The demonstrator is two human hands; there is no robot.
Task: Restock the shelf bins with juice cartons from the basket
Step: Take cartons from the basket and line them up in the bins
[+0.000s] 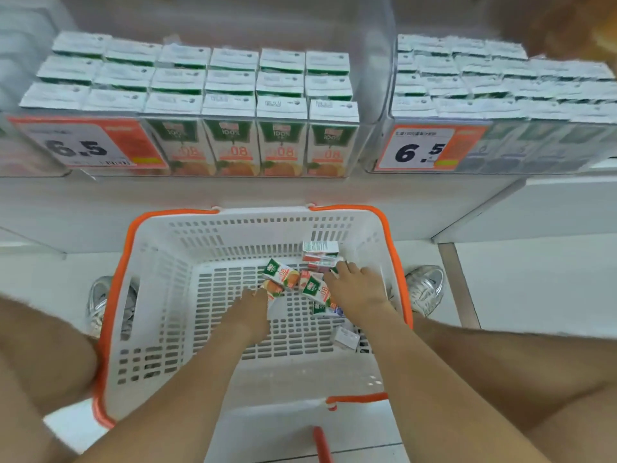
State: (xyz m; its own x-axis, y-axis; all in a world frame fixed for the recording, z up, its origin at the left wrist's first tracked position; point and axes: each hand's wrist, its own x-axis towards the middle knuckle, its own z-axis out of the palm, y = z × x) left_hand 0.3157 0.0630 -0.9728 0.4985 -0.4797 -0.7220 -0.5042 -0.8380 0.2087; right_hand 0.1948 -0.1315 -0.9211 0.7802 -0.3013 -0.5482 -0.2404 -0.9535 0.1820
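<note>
Both hands down inside white slotted plastic basket with orange rim [160, 279], which sits on the floor.

Left hand [252, 312]: seen from the back, fingers bent down out of sight. Small orange-printed juice carton [273, 291] touches its fingertips. Cannot tell if it is gripped.

Right hand [357, 289]: palm down, fingers slightly spread and bent at the tips. Fingertips are on a short stack of white-topped cartons [320, 253]; the thumb side lies against a green-and-white carton [317, 290]. Cannot tell if it has hold of any.

Between the hands, just past the left fingertips: green-and-orange carton [282, 274], lying flat. Beside the right wrist: small white carton [347, 337].

Well beyond both hands: clear plastic shelf bin [374, 61], packed with upright cartons [282, 142].
</note>
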